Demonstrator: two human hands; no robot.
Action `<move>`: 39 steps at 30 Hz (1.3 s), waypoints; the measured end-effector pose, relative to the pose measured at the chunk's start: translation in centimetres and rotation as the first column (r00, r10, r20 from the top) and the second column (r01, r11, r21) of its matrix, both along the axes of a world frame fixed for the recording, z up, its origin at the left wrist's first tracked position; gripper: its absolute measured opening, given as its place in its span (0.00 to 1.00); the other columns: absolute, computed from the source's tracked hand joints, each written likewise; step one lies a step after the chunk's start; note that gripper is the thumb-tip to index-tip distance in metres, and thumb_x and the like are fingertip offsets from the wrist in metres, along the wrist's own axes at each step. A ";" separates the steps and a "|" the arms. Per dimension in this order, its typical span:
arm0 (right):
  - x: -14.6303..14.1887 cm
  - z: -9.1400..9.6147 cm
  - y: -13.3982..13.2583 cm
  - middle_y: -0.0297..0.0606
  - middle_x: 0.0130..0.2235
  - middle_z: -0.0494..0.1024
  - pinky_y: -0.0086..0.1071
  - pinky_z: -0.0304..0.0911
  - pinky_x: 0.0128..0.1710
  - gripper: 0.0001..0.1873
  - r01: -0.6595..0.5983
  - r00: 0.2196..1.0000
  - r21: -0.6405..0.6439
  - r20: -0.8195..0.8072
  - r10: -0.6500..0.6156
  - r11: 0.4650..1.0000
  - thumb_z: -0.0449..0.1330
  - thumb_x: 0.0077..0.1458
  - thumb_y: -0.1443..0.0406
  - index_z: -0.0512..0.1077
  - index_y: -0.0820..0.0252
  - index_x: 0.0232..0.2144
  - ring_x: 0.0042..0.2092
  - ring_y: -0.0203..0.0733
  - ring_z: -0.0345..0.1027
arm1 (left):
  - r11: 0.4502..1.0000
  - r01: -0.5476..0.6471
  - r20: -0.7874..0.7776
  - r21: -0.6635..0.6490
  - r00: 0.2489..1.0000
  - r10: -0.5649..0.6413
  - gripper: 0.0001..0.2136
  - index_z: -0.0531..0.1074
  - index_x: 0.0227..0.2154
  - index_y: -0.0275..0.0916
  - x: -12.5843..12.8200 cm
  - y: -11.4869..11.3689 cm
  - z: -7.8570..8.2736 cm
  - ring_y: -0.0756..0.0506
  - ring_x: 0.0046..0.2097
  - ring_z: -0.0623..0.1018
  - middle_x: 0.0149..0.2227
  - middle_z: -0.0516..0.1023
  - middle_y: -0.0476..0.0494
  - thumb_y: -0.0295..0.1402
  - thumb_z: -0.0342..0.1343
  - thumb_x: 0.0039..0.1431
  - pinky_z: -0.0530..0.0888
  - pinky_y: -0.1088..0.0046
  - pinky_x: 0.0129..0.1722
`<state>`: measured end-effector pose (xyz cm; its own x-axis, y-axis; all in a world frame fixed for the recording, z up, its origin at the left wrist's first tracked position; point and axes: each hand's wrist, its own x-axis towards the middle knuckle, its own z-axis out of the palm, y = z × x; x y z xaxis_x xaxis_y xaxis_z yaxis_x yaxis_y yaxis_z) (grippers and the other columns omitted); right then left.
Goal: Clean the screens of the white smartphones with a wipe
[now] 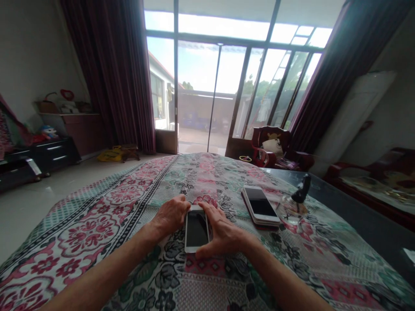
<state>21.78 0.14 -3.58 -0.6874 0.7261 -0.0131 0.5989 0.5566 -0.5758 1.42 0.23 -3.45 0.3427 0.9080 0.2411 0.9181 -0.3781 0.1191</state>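
A white smartphone (196,231) with a dark screen lies face up on a floral patterned cloth (106,224). My left hand (170,216) curls against the phone's left edge and top corner. My right hand (220,231) cups its right edge, with the thumb under the bottom corner. Both hands grip the phone from the sides. To the right a second phone (261,205) lies on the cloth in a red case, screen up, untouched.
A small clear glass bottle (296,203) with a dark top stands just right of the second phone. A dark glass table surface (356,216) runs along the right. Beyond are a red wooden chair (270,144), sliding glass doors and dark curtains.
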 end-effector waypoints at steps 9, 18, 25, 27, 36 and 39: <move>0.1 -0.2 0.2 0.48 0.66 0.40 0.53 0.29 0.64 0.68 -0.015 1.000 -0.019 -0.010 0.015 1.000 0.70 0.29 0.47 0.37 0.56 0.65 0.66 0.59 0.27 | 0.947 0.283 0.238 -0.149 0.940 -0.243 0.11 0.77 0.31 0.39 -2.8 -0.4 1.4 0.50 0.33 0.74 0.31 0.76 0.47 0.30 0.48 0.60 0.66 0.76 0.36; -0.1 0.0 0.1 0.48 0.66 0.40 0.53 0.29 0.64 0.68 0.000 1.000 -0.026 0.027 0.001 1.000 0.69 0.30 0.47 0.36 0.57 0.65 0.66 0.58 0.27 | 0.966 -0.078 0.536 -0.246 0.820 0.203 0.13 0.78 0.26 0.35 -1.3 1.0 -0.8 0.47 0.28 0.73 0.24 0.78 0.45 0.37 0.51 0.51 0.64 0.75 0.27; -0.3 0.1 -0.1 0.51 0.66 0.41 0.53 0.32 0.63 0.68 0.016 0.999 -0.003 0.042 -0.016 1.000 0.69 0.29 0.48 0.38 0.59 0.65 0.66 0.59 0.29 | 0.941 0.019 0.551 -0.338 0.814 0.182 0.14 0.79 0.26 0.33 -1.9 0.6 -0.8 0.49 0.25 0.70 0.24 0.77 0.45 0.37 0.51 0.48 0.62 0.77 0.24; -0.4 0.1 -0.2 0.50 0.66 0.41 0.53 0.33 0.63 0.67 0.020 0.999 0.003 0.035 -0.020 1.000 0.70 0.30 0.50 0.38 0.58 0.65 0.66 0.58 0.29 | 0.909 0.087 0.538 -0.408 0.827 0.163 0.14 0.79 0.26 0.32 -2.1 0.2 -0.5 0.51 0.23 0.68 0.23 0.76 0.46 0.37 0.52 0.46 0.61 0.77 0.22; -0.3 -0.1 0.0 0.49 0.66 0.41 0.55 0.34 0.63 0.65 0.018 1.000 0.004 0.013 -0.018 1.000 0.69 0.31 0.48 0.39 0.56 0.65 0.66 0.60 0.29 | 0.946 -0.087 0.550 -0.312 0.796 0.254 0.12 0.78 0.26 0.33 -1.1 1.4 -0.6 0.48 0.27 0.73 0.25 0.78 0.44 0.35 0.52 0.45 0.64 0.75 0.26; -0.4 -0.4 0.0 0.48 0.66 0.42 0.54 0.34 0.62 0.65 0.036 0.999 0.025 -0.005 -0.036 0.999 0.68 0.30 0.46 0.40 0.55 0.65 0.66 0.60 0.30 | 0.934 -0.143 0.552 -0.327 0.774 0.311 0.12 0.78 0.26 0.32 -0.8 2.6 -0.8 0.48 0.26 0.72 0.24 0.77 0.44 0.35 0.53 0.44 0.63 0.76 0.23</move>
